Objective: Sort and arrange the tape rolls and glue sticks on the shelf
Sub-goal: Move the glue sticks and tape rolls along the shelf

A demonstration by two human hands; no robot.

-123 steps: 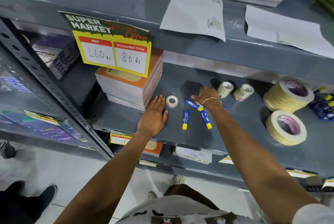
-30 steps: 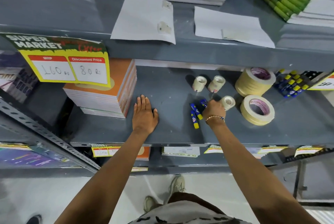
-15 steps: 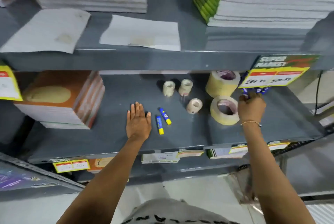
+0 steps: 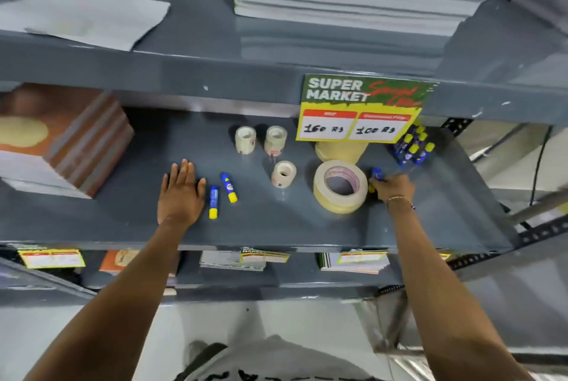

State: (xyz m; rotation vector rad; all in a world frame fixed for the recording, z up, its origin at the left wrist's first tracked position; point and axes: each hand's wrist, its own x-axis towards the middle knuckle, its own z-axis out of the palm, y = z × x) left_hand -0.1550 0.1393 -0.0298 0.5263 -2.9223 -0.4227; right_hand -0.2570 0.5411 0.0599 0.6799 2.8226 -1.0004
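Grey metal shelving fills the head view, and the middle shelf carries everything that matters. On it the left hand lies flat, palm down, fingers straight and together, holding nothing. Just to its right, almost touching the thumb side, lies the nearer glue stick, its long axis running away from the person, yellow cap toward the shelf's front edge. A second glue stick lies a little further right, slightly tilted, cap also forward.

The right hand is well apart from these, on the far side of the large tape roll, which lies flat just to its left. Its fingers are curled around a held glue stick; only the blue end shows beyond the knuckles, so how firm the hold is cannot be told. Beyond and to the right of this hand stands the glue stick cluster, upright with yellow caps up, near the shelf's back corner.

Three small tape rolls sit between the two hands, and another wide roll is partly hidden behind the hanging price sign.

Judging by this layout, the held stick belongs with the cluster, a short reach back and right. The two loose sticks lie beside the left hand, which is plainly the nearer one.
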